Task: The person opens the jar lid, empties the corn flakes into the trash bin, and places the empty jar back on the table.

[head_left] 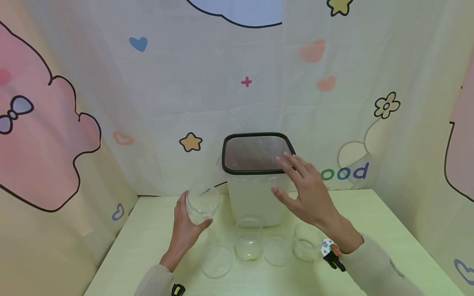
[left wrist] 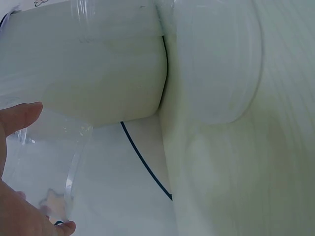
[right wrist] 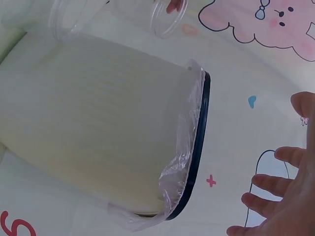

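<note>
My left hand (head_left: 186,229) grips a clear round plastic tub (head_left: 203,204), raised above the table and tilted, left of a white trash bin (head_left: 255,197). In the left wrist view, the thumb and fingers lie around the tub (left wrist: 49,157). The bin has a black rim (head_left: 255,172) and a thin clear liner (right wrist: 179,167). Near the rim's right side, my right hand (head_left: 311,195) is held up with fingers spread and holds nothing. The right wrist view shows its fingers (right wrist: 269,184) apart from the rim.
In front of the bin stand clear tubs, one (head_left: 249,246) in the middle and one (head_left: 308,244) at right. Two flat clear lids lie on the table, one at left (head_left: 216,262) and one between the tubs (head_left: 277,251). A printed curtain (head_left: 177,82) hangs behind.
</note>
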`<state>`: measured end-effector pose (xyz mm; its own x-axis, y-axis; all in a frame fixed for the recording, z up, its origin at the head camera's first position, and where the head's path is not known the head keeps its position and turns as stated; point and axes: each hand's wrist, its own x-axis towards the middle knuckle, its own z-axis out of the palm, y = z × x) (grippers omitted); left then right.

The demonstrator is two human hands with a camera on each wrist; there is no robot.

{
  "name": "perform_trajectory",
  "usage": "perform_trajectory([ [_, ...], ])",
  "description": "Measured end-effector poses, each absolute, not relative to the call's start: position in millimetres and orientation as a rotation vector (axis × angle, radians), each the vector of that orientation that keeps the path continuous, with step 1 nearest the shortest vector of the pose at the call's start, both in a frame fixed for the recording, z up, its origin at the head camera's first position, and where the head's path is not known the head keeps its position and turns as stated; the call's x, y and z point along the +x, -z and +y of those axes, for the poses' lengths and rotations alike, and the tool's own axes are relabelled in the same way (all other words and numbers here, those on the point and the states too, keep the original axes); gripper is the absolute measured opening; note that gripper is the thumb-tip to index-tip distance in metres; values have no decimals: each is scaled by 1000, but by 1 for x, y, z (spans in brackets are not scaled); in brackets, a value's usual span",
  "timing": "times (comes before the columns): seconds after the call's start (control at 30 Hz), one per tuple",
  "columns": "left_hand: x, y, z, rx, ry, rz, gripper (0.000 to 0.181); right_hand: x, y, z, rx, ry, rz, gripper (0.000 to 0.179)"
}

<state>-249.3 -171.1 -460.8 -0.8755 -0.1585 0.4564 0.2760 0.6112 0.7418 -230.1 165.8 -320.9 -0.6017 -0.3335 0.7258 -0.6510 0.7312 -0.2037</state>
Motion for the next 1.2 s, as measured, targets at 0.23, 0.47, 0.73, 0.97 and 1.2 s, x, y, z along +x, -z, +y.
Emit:
perform_trajectory([
  [0.23, -248, 468, -172, -78, 1201, -2367, 113, -214, 332, 166, 757, -570, -2250, 66],
  [0.47, -247, 473, -170, -59, 1245, -2385, 113, -199, 343, 165, 790, -550, -2258, 67],
  [0.73, -245, 480, -169, -51, 1235, -2386, 113, -188, 349, 166, 795, -531, -2293, 73],
  [0.97, -245, 490, -170, -37, 1253, -2406, 114, -181, 354, 166, 784, -538, -2293, 71],
  [1.2, -247, 501, -172, -23, 1255, -2429, 113, -172, 357, 165, 782, -547, -2330, 72],
])
